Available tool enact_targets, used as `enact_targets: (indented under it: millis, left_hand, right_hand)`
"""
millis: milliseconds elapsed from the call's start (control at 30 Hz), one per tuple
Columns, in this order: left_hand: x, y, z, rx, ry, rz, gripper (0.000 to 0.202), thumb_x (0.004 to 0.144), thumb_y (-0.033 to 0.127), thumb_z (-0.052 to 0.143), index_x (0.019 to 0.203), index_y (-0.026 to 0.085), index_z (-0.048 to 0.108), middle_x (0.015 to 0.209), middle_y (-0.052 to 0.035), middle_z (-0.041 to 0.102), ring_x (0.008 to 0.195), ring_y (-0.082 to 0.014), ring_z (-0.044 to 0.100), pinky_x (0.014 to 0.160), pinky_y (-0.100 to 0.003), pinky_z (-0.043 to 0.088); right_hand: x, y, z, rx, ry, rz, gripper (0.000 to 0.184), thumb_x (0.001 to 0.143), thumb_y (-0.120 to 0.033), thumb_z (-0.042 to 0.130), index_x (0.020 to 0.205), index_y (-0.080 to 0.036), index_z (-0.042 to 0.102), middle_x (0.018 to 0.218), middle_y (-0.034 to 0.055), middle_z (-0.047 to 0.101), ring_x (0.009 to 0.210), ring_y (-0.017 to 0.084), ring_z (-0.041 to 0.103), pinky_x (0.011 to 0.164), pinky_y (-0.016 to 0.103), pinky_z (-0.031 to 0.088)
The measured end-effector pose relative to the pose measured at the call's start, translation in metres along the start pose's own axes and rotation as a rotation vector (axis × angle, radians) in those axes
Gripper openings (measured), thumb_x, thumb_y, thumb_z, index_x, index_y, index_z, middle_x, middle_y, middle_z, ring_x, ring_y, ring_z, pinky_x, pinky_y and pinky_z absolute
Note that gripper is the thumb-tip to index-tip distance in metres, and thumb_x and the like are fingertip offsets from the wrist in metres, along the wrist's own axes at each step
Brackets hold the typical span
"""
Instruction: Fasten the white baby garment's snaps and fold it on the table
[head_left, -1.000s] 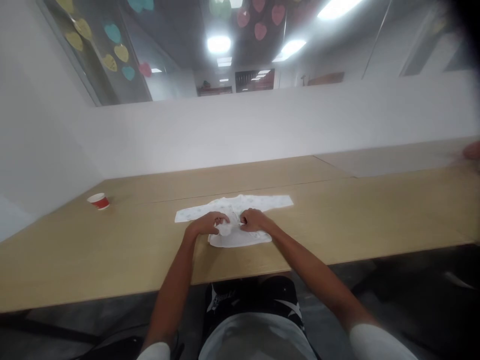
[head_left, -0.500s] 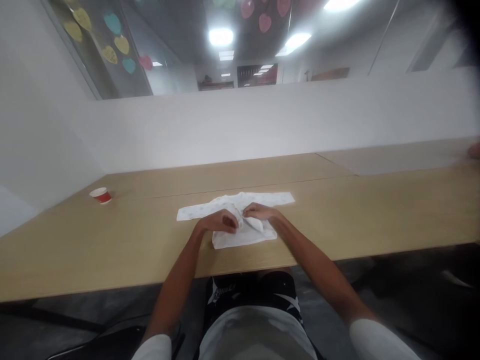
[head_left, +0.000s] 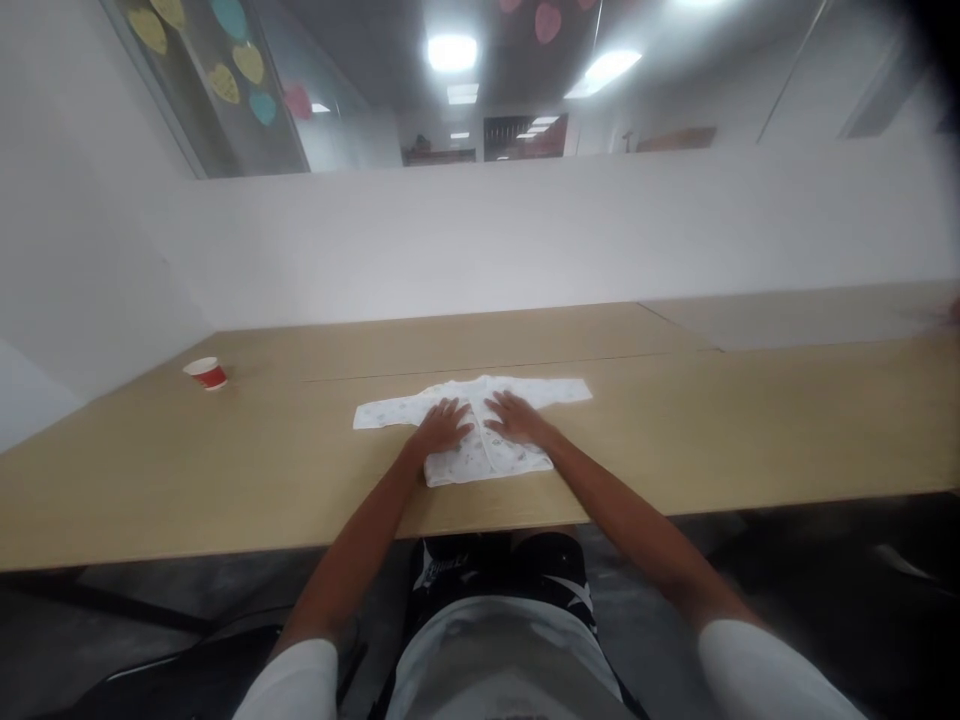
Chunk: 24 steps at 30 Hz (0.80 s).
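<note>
A small white baby shirt [head_left: 480, 457] with a faint print lies spread on the table, its two sleeves stretched out to the sides. The front panels meet along a seam down the middle. My left hand [head_left: 442, 428] rests flat on the left panel with the fingers spread. On the right panel lies my right hand [head_left: 516, 417], also flat and with its fingers apart. Neither hand grips the cloth. Parts of the chest area are hidden under both hands.
The wooden table [head_left: 247, 470] reaches to a white wall [head_left: 525, 235] at the back. A red and white paper cup [head_left: 208, 374] stands at the far left. Above the wall is a glass pane with heart-shaped notes [head_left: 249, 63]. A blurred bit of a person shows at the right edge.
My hands have let go of the shirt's front edges and flattened onto it. The front panels, folded open before, now lie closed over the middle. The view has tilted slightly.
</note>
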<state>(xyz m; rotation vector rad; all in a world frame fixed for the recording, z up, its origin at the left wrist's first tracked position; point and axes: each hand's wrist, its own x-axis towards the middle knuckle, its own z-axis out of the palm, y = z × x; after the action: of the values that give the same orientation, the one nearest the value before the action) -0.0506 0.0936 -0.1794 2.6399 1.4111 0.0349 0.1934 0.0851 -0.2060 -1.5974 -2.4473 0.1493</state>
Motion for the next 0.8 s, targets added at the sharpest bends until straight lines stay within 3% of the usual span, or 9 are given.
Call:
enact_targets:
  millis: [67,200,333,433,500,600,700,800]
  left_hand:
    - [0.000,-0.004,-0.001,0.041,-0.024,-0.082,0.059,0.106,0.047,0.031,0.157,0.019,0.025,0.161,-0.0101,0.013,0.149,-0.0347,0.007,0.123,-0.052,0.015]
    - [-0.001,-0.001,-0.007,0.083,0.030,-0.167,0.057,0.107,0.045,0.031,0.154,0.013,0.033,0.159,-0.0134,0.021,0.148,-0.0360,0.014,0.121,-0.058,0.017]
    - [0.008,0.020,0.000,0.122,0.253,-0.022,0.054,0.106,0.036,0.032,0.151,0.005,0.036,0.156,-0.0172,0.026,0.148,-0.0328,0.014,0.124,-0.052,0.013]
    - [0.016,0.030,0.012,0.055,0.177,0.095,0.053,0.105,0.029,0.025,0.155,0.010,0.026,0.158,-0.0100,0.024,0.148,-0.0270,0.018,0.123,-0.050,0.020]
    - [0.017,0.029,0.018,0.055,0.122,0.088,0.053,0.105,0.030,0.023,0.155,0.013,0.026,0.159,-0.0071,0.023,0.147,-0.0263,0.019,0.122,-0.050,0.021]
    - [0.017,0.024,0.024,0.109,0.135,0.036,0.053,0.106,0.034,0.026,0.155,0.014,0.028,0.160,-0.0058,0.021,0.148,-0.0272,0.017,0.123,-0.051,0.019]
    - [0.016,0.022,0.025,0.129,0.150,0.019,0.054,0.106,0.034,0.028,0.155,0.013,0.028,0.159,-0.0067,0.021,0.148,-0.0277,0.017,0.124,-0.050,0.017]
    - [0.016,0.024,0.021,0.109,0.132,0.003,0.058,0.106,0.043,0.031,0.156,0.013,0.026,0.160,-0.0086,0.019,0.148,-0.0289,0.015,0.124,-0.051,0.015]
  right_hand:
    - [-0.001,0.003,-0.003,-0.049,-0.076,0.058,0.065,0.108,-0.054,0.034,0.160,-0.018,0.026,0.160,0.0075,0.011,0.149,0.029,0.007,0.123,0.046,0.014]
    - [-0.003,-0.001,-0.012,-0.117,-0.068,0.155,0.063,0.110,-0.049,0.028,0.159,-0.010,0.026,0.159,0.0152,0.012,0.149,0.031,0.010,0.122,0.048,0.017]
    - [-0.001,-0.023,-0.010,-0.156,0.044,0.105,0.065,0.110,-0.048,0.026,0.160,-0.007,0.020,0.160,0.0132,-0.001,0.149,0.030,-0.002,0.123,0.049,0.011]
    - [-0.001,-0.034,-0.006,-0.107,-0.084,0.014,0.063,0.110,-0.043,0.021,0.161,-0.006,0.014,0.160,0.0095,0.002,0.150,0.027,0.001,0.124,0.047,0.012]
    - [-0.009,-0.035,-0.005,-0.086,-0.154,-0.016,0.064,0.110,-0.043,0.021,0.161,-0.005,0.014,0.160,0.0087,0.004,0.150,0.027,0.003,0.124,0.048,0.013]
    - [-0.041,-0.030,-0.006,-0.072,-0.144,-0.107,0.070,0.109,-0.051,0.023,0.160,-0.005,0.016,0.160,0.0075,0.003,0.150,0.027,0.000,0.125,0.049,0.011]
    - [-0.096,-0.030,-0.011,-0.036,-0.096,-0.243,0.072,0.108,-0.057,0.015,0.160,-0.007,0.018,0.160,0.0057,0.000,0.150,0.025,-0.002,0.126,0.046,0.010]
    - [-0.153,-0.036,-0.030,0.020,-0.115,-0.279,0.076,0.108,-0.060,0.022,0.161,-0.005,0.016,0.160,0.0077,-0.001,0.150,0.026,-0.003,0.126,0.046,0.013]
